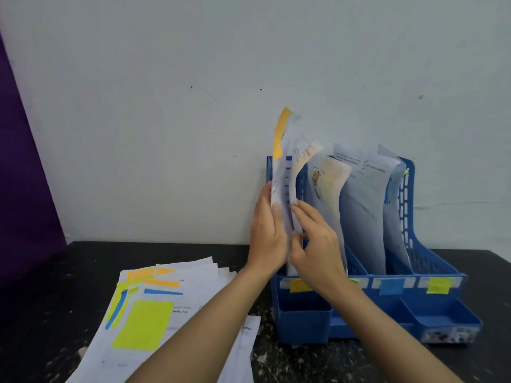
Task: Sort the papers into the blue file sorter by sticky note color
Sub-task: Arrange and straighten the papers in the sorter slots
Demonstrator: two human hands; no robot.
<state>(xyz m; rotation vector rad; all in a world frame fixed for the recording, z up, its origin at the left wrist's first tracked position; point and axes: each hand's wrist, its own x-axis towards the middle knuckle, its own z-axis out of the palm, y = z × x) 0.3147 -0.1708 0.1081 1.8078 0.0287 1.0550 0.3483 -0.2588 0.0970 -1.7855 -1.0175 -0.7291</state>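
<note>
While most print on the sheets is blurred, part of a heading ending in "HABILITASI" can be read on the top sheet of the loose pile of papers [154, 322], just right of its large lime sticky note [143, 324]. Both hands meet at the leftmost slot of the blue file sorter [431, 261], which stands on the dark speckled surface [41, 313] against the white wall [193, 64]. The left hand [266, 233] is a closed grip on one upright paper [279, 186], thumb on its near face and fingers behind, and the orange sticky note [281, 134] on that paper rises well above the grip. The right hand [315, 244] lies just right of it, fingers spread loosely against the sheets already standing in that slot, pinching nothing that can be made out. Four slots show, each holding curled sheets to the right of the grip. Below the hands, three colour tags on the sorter's front rail are clear: orange [300, 285], blue [391, 287] and lime [438, 286]; a fourth is mostly hidden by the right wrist. The loose pile lies flat, down and left of the grip, showing orange, blue and lime notes.
</note>
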